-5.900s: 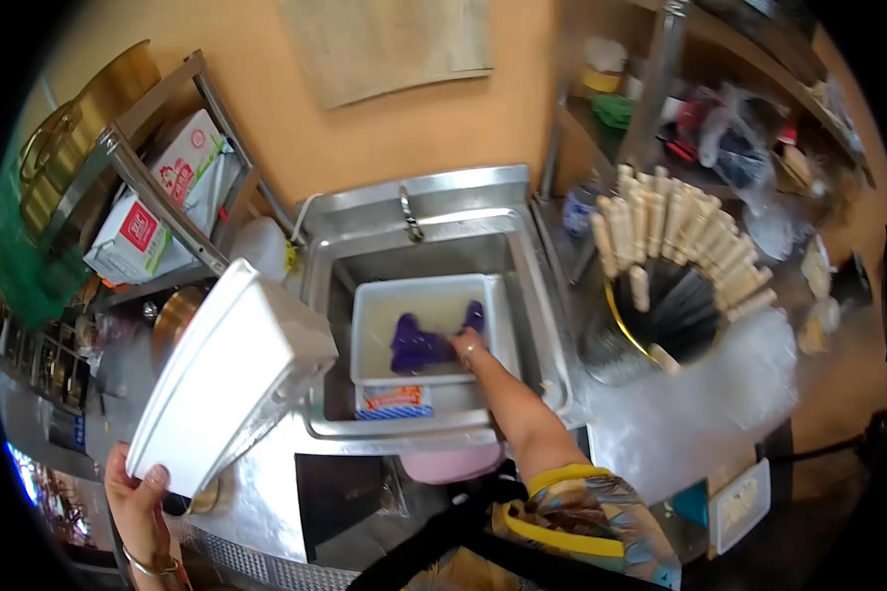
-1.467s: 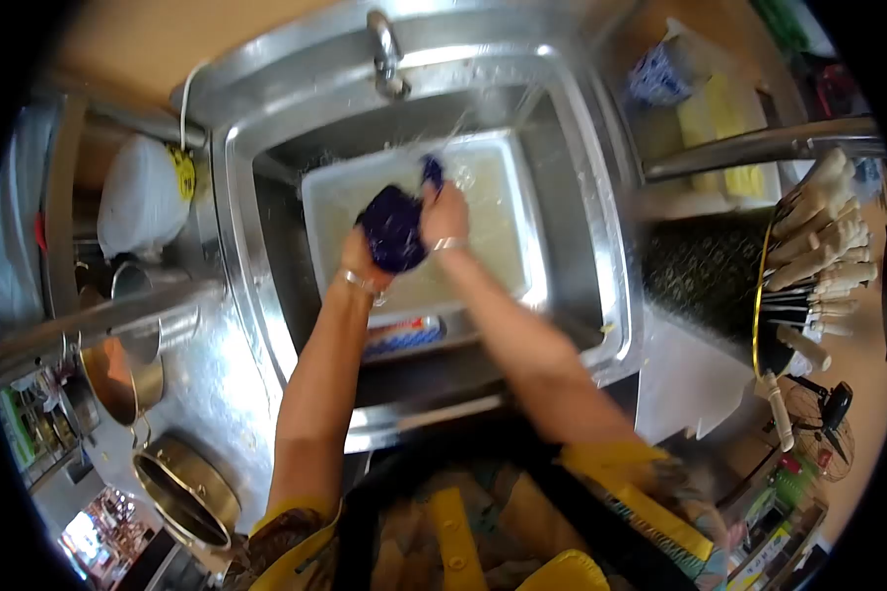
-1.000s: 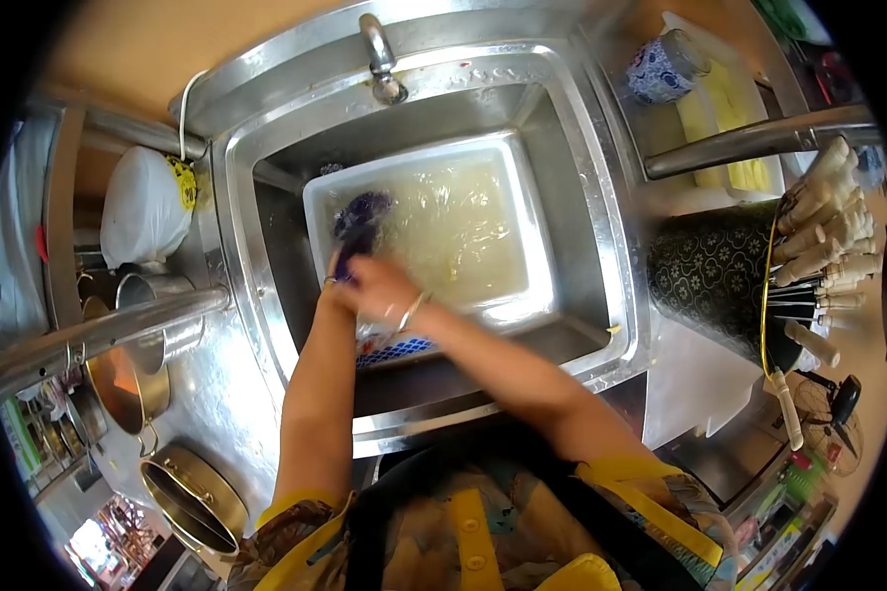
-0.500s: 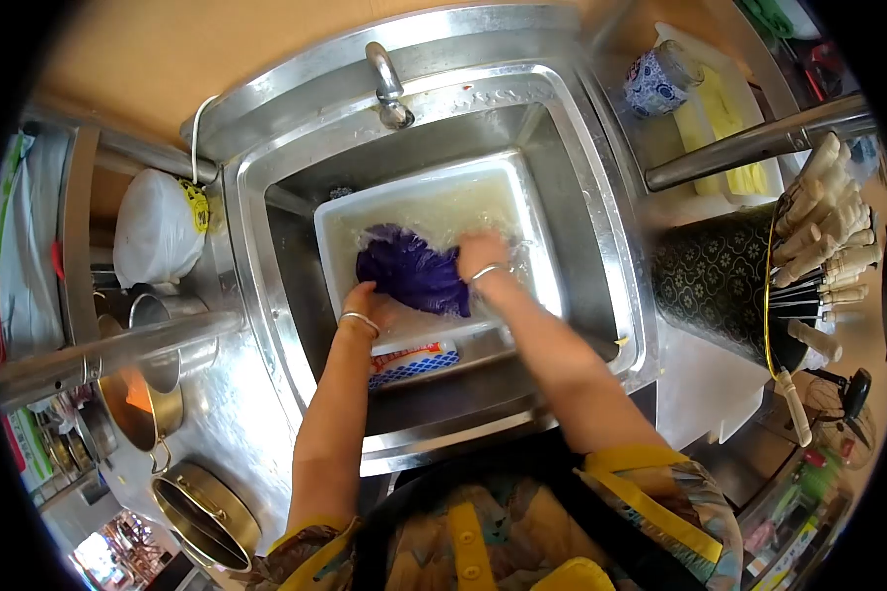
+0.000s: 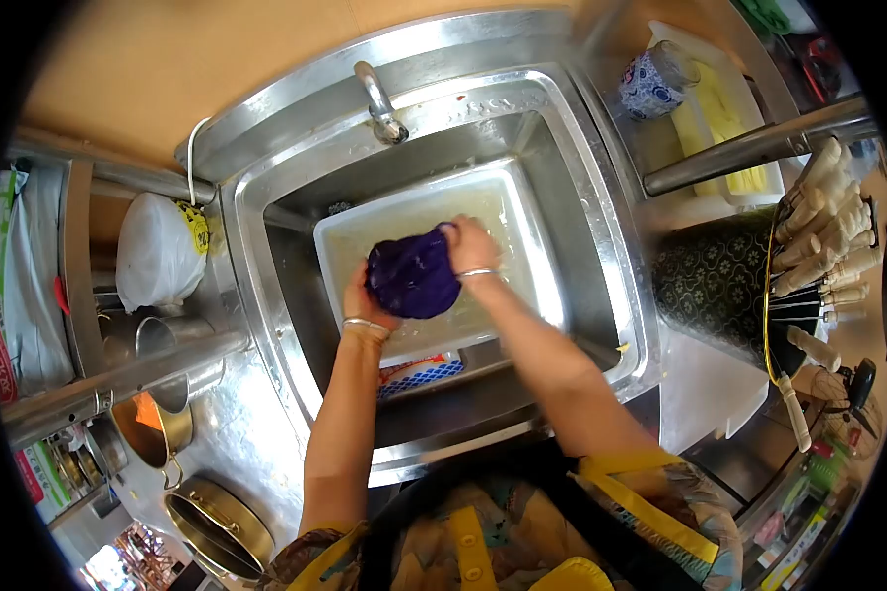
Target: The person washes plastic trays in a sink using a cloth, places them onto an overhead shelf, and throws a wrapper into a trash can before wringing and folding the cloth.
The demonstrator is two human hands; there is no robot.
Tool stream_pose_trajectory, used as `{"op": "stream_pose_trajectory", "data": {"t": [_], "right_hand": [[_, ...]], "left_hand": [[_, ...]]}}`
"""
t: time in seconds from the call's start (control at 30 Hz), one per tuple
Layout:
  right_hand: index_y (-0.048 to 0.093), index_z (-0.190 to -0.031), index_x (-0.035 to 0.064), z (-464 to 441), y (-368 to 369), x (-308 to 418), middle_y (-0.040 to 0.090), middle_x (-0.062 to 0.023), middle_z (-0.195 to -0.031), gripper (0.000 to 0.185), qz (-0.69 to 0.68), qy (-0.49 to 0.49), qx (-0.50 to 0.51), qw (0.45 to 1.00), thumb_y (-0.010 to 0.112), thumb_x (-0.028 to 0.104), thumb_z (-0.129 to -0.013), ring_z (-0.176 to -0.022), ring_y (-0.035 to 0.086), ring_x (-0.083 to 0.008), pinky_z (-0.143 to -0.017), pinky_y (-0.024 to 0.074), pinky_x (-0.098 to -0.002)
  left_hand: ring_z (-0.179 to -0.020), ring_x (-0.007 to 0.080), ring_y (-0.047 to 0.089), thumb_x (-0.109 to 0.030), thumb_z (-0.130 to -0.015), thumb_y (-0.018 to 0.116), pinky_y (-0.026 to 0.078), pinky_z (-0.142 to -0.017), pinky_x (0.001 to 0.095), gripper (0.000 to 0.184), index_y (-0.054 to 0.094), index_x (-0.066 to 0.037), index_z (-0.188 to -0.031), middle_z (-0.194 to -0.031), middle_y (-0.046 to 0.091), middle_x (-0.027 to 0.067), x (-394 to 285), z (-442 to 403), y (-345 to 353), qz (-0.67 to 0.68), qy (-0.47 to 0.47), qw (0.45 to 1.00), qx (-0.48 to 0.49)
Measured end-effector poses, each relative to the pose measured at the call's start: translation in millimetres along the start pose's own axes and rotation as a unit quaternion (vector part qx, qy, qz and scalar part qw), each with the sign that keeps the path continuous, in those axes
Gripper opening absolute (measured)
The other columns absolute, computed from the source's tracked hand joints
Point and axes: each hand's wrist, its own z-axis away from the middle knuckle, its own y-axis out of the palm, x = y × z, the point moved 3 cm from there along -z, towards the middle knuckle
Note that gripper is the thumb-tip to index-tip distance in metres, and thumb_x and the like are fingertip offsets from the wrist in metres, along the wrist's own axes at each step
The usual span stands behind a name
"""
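A wet, dark purple cloth (image 5: 414, 275) is bunched between my two hands over a white rectangular tub (image 5: 537, 256) of cloudy water. My left hand (image 5: 368, 295) grips the cloth's left side, with its fingers partly hidden by the fabric. On the right, my right hand (image 5: 473, 246) is closed round the cloth's upper right edge. The tub stands inside a stainless steel sink (image 5: 593, 236). Below its near edge lies a blue, white and red packet (image 5: 421, 374).
A metal faucet (image 5: 380, 106) curves over the sink's back edge. Right of the sink stands a dark patterned container (image 5: 705, 276) holding several wooden-handled tools. Brass-coloured pots (image 5: 217, 522) sit at the lower left, below a white plastic bag (image 5: 156, 251).
The cloth was spread out in the water and is now gathered and lifted between both hands. The splashing round my right hand has calmed.
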Motion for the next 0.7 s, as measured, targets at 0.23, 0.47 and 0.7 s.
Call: {"op": "stream_pose_trajectory", "data": {"t": [0.23, 0.47, 0.7], "right_hand": [[0.056, -0.103, 0.0099, 68, -11, 11, 0.047, -0.0104, -0.118, 0.033, 0.178, -0.32, 0.096, 0.925, 0.059, 0.015, -0.071, -0.114, 0.039, -0.0312, -0.096, 0.0263, -0.0478], [0.059, -0.092, 0.0016, 62, -12, 71, 0.059, -0.0194, -0.094, 0.032, -0.157, -0.19, 0.356, 0.902, 0.058, 0.023, -0.068, -0.089, 0.055, -0.0359, -0.079, 0.0439, -0.0411], [0.054, -0.086, 0.004, 82, -29, 86, 0.054, -0.0176, -0.086, 0.035, -0.015, -0.176, 0.072, 0.982, 0.064, 0.033, -0.069, -0.076, 0.053, -0.0365, -0.067, 0.0434, -0.0435]], "left_hand": [[-0.116, 0.0318, 0.038, -0.037, -0.084, 0.048, 0.033, -0.094, 0.0511, 0.056, 0.033, -0.008, -0.129, -0.135, 0.03, 0.012, 5, 4, -96, 0.003, 0.038, 0.969, -0.244], [-0.114, 0.0281, 0.042, -0.036, -0.086, 0.04, 0.033, -0.097, 0.048, 0.044, 0.044, -0.011, -0.121, -0.119, 0.049, 0.0123, 39, -47, -72, 0.013, -0.083, 0.995, -0.056], [-0.11, 0.026, 0.049, -0.037, -0.085, 0.042, 0.036, -0.096, 0.0441, 0.041, 0.051, -0.009, -0.113, -0.113, 0.056, 0.0113, 43, -38, -21, 0.004, 0.052, 0.998, -0.034]]}}
